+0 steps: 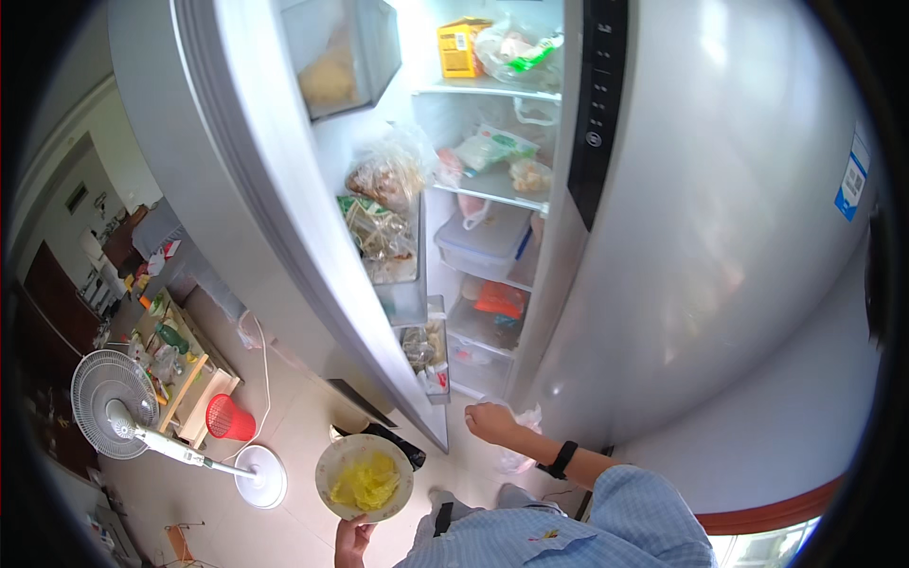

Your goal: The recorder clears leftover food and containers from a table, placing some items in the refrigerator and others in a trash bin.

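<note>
My left hand grips the near rim of a round plate with a faint pattern. On the plate lie pale yellow-green leaves that look like cabbage. My right hand, a black band on its wrist, is curled into a fist in front of the open fridge. A thin pinkish-white plastic bag hangs from it, partly hidden behind the forearm; what the bag holds cannot be made out.
The open fridge door stands left, its bins full of bagged food. Inside are a yellow box and a lidded plastic container. A closed door is right. Beyond are a standing fan and a red basket.
</note>
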`<action>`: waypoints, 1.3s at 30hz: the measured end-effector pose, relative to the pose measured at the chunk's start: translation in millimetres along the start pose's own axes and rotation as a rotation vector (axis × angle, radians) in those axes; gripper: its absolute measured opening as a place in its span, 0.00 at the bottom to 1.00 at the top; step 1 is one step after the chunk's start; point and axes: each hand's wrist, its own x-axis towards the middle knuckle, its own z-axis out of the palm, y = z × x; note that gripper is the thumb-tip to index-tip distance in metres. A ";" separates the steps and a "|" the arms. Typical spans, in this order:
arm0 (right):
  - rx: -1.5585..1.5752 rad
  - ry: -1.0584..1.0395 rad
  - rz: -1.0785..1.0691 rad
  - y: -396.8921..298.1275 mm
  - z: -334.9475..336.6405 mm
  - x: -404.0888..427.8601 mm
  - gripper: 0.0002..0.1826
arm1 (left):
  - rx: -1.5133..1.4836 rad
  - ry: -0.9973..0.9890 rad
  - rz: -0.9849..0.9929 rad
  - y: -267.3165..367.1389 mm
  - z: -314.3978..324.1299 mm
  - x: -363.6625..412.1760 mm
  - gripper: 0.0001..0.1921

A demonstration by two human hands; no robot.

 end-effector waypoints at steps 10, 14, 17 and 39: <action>-0.215 0.217 0.011 51.7 -7.7 140.1 0.05 | -0.097 0.061 0.065 22.1 -33.1 3.4 0.32; -1.167 0.121 0.136 48.6 -67.0 194.9 0.09 | -0.065 0.098 0.054 46.1 -31.4 0.7 0.32; -1.071 0.153 0.180 45.9 -137.2 229.4 0.10 | -0.065 0.114 0.055 48.0 -33.1 -3.6 0.31; 1.022 0.820 0.447 253.0 -201.4 351.3 0.20 | -0.103 0.516 0.214 -18.8 -57.5 17.2 0.20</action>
